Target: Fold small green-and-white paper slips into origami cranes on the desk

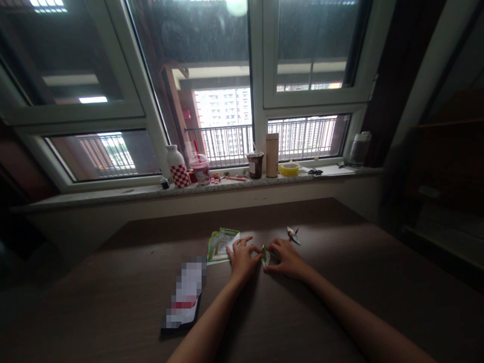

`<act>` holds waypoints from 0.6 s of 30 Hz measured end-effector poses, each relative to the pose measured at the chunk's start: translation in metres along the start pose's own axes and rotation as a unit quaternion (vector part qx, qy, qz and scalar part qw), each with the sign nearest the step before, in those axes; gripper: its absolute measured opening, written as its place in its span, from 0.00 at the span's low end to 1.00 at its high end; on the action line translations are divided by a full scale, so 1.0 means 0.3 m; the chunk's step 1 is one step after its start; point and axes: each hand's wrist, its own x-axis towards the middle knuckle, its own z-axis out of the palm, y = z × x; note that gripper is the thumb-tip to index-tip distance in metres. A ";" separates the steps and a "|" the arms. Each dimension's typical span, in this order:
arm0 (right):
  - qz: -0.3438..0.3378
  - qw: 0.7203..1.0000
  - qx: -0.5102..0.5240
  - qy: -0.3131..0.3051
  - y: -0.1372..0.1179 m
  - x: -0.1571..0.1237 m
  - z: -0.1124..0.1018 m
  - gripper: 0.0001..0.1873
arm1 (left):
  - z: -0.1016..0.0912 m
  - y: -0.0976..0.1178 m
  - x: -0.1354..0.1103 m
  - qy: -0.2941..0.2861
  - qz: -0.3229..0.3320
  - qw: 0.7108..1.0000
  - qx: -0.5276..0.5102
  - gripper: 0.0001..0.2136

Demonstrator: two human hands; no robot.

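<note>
A small piece of folded green and white paper [265, 255] is on the dark table between my hands. My left hand [244, 257] pinches its left side with thumb and index finger, the other fingers spread toward the sheets. From the other side, my right hand [286, 257] has its closed fingers against the paper's right edge. Just left of my left hand lies a small stack of green and white printed sheets [219, 246]. A folded paper crane [293, 235] stands beyond my right hand.
A phone-like object [185, 295], its face pixelated, lies left of my left forearm on the brown table [359, 272]. Along the windowsill stand a checkered bottle [178, 169], drink cups [255, 165], a tan flask [271, 156], yellow tape [289, 170] and scissors [315, 172].
</note>
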 end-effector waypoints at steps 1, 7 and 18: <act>0.003 1.000 0.002 -0.001 0.001 0.000 0.001 0.30 | -0.002 -0.003 0.000 -0.004 0.002 1.000 0.000 0.02; 0.000 1.000 0.005 0.000 -0.003 0.004 0.000 0.28 | -0.017 -0.022 0.004 -0.035 0.020 0.999 -0.004 0.09; 0.001 1.000 0.003 -0.011 -0.003 0.006 -0.007 0.29 | -0.019 -0.006 0.002 -0.003 0.019 1.000 -0.015 0.03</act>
